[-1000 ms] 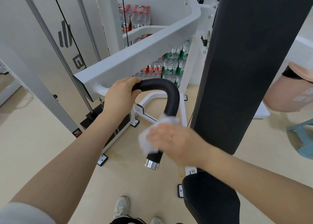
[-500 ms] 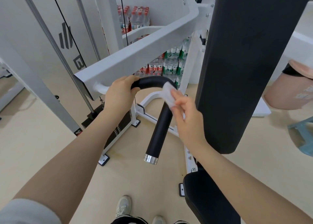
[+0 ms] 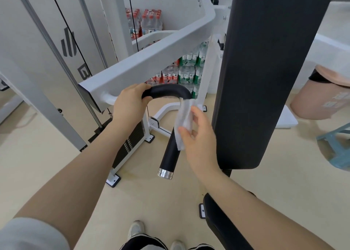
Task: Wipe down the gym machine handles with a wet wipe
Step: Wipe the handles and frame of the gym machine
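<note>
Nearest the camera, two shoes (image 3: pixel 136 229) stand on the beige floor (image 3: pixel 56 164). Above them hangs the black handle (image 3: pixel 170 151), its chrome end cap (image 3: pixel 165 173) pointing down. The right hand (image 3: pixel 198 136) pinches a white wet wipe (image 3: pixel 183 121) against the handle's straight part, just below the bend. The left hand (image 3: pixel 129 104) curls around the handle's upper end, by the white machine arm (image 3: pixel 147 60). Beside it rises a black back pad (image 3: pixel 265 70). Farther back, bottled water packs (image 3: pixel 181 73) are stacked.

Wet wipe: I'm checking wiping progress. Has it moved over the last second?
Yes. The wet wipe rose from near the handle's metal end cap to just under the bend.
</note>
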Motion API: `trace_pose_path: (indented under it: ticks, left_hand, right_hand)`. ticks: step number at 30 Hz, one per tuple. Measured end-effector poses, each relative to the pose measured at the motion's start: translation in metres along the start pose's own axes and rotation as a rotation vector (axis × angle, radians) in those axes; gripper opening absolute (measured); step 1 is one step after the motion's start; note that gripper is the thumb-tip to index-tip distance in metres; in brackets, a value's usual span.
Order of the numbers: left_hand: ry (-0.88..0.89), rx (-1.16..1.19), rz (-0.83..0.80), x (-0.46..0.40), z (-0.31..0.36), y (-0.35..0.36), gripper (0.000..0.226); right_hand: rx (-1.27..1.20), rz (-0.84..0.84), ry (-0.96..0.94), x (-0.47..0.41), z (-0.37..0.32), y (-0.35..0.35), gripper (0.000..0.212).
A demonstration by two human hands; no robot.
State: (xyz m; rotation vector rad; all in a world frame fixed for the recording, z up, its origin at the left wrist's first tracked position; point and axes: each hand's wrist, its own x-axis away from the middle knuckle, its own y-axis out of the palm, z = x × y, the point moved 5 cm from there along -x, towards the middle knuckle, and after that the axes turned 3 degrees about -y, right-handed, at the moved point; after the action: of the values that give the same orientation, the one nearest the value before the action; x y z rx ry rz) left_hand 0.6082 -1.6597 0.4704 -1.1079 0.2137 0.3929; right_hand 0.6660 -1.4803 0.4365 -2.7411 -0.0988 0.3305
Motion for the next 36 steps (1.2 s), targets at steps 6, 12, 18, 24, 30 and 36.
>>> trace_pose_path:
  ticks: [6,12,18,24,30,36]
  left_hand:
    - [0.019,0.011,-0.002,0.000,-0.002,0.000,0.031]
    - [0.082,0.012,-0.030,-0.004,-0.007,0.000,0.029]
    - [0.150,0.030,-0.057,-0.006,-0.008,0.001,0.029]
    - [0.190,0.019,-0.081,-0.010,-0.012,0.001,0.028]
    - [0.231,0.004,-0.089,-0.011,-0.012,0.000,0.028]
    - [0.222,0.018,-0.112,-0.013,-0.014,0.001,0.032]
  right_hand:
    - [-0.156,-0.074,0.123,0.007,0.008,0.009,0.067]
    - [-0.187,-0.085,0.206,0.031,0.010,0.022,0.073]
    - [-0.215,0.030,0.266,0.023,0.009,0.023,0.070]
    - [0.232,-0.014,-0.081,0.075,0.004,0.044,0.055]
    - [0.984,-0.335,-0.662,0.051,-0.010,0.037,0.036]
    - [1.217,-0.816,-0.801,0.010,-0.027,0.041,0.038]
